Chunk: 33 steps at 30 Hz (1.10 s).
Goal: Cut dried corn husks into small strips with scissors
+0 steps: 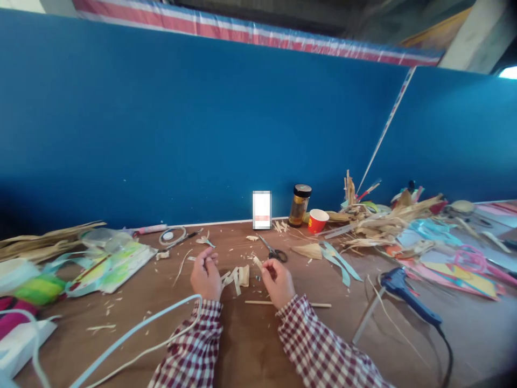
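Observation:
Between the thumb and fingers of my right hand [278, 281] is a small pale strip of corn husk [257, 262], its end pointing up and left. My left hand [207, 276] hovers to the left with its fingers curled in; whatever may be in them is hidden. Several cut husk pieces [243, 276] lie on the table between the hands. Just beyond my right hand rest dark-handled scissors [278, 255]. A thin wooden stick [258, 303] passes beneath my right wrist.
A blue glue gun [410, 293] stands at the right, its cord trailing forward. Behind are a red paper cup [318, 221] and a lidded jar [299, 206]. Dried husks [396, 221] pile up at the right. A white cable [141, 323] arches over my left forearm. The blue partition [242, 118] closes the back.

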{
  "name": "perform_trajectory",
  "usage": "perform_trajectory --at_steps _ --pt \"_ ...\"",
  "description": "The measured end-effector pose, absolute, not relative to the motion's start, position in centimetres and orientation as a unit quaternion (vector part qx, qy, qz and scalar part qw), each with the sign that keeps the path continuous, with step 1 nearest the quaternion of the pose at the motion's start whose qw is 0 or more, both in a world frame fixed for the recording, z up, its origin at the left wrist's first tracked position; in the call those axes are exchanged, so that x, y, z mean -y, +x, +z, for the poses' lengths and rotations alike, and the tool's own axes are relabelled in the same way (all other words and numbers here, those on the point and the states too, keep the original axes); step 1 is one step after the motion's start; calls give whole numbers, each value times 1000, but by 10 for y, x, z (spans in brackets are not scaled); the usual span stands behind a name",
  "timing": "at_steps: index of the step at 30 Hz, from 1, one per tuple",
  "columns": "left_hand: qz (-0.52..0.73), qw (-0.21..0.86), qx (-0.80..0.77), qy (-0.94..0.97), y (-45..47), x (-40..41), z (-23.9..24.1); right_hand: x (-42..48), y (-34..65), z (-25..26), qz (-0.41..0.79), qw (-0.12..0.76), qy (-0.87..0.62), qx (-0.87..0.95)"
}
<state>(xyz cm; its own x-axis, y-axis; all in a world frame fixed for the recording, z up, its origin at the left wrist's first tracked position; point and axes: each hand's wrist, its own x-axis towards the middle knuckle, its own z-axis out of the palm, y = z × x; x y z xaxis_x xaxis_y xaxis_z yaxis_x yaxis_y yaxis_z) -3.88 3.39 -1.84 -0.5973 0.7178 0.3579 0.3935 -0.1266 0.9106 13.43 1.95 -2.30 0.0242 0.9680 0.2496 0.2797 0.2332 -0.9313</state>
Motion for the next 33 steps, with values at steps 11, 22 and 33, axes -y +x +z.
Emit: perform_trajectory --at_steps 11,22,33 --pt "544 185 -656 489 -51 -36 -22 -35 144 -31 198 450 -499 714" --pt "536 457 -484 520 12 -10 -17 -12 128 -21 436 500 -436 609" --pt "606 551 -482 311 7 -14 -9 -9 122 -17 461 501 -428 595"
